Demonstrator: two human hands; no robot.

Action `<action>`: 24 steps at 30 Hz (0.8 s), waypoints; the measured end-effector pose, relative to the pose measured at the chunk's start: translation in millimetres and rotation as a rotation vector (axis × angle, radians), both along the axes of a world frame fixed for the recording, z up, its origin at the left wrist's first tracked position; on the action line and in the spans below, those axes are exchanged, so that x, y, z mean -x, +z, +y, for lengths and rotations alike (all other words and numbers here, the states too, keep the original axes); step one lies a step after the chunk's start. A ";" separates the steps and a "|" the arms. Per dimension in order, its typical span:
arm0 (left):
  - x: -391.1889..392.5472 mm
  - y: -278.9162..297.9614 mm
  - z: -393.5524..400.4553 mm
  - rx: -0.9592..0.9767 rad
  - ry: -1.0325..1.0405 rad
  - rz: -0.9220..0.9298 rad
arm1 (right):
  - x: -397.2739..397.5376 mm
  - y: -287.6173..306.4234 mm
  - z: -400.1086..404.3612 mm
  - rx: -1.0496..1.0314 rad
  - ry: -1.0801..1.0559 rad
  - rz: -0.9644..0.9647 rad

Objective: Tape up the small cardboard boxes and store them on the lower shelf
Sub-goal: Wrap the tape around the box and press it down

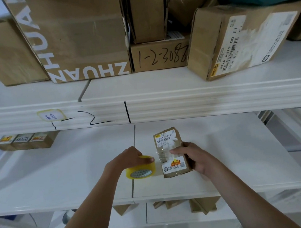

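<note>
The right hand (pixel 195 157) grips the small cardboard box (pixel 171 153) from its right side, thumb laid across the top face where a clear strip of tape already shines, and the box lies flat on the white shelf (pixel 232 161). The left hand (pixel 129 156) curls over the yellow tape roll (pixel 139 167), which stands just beside the box's left edge (whether a strip still joins roll and box is too faint to tell). This looks like the taping step, near its close: the next move probably calls for pulling the roll away and tearing or pressing down the end while the right hand pins the box. Farther out, three small boxes (pixel 25 141) sit in a row at the shelf's back left, larger cartons (pixel 77 36) crowd the shelf above, and more cardboard shows below.
</note>
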State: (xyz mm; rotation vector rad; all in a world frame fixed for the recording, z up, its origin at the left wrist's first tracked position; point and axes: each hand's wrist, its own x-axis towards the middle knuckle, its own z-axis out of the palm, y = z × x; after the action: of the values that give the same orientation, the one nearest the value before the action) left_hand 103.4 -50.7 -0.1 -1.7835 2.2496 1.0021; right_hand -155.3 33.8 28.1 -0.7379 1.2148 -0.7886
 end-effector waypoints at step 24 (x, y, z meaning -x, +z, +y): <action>38.9 1.5 8.9 0.108 0.010 0.065 | -36.3 -8.0 4.0 0.003 -0.043 0.497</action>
State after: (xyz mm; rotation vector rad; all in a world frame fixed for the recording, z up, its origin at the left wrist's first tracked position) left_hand 64.5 -41.7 1.4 -1.8310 2.3785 0.9712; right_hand -119.0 37.8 20.1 -0.9462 1.6779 -0.6593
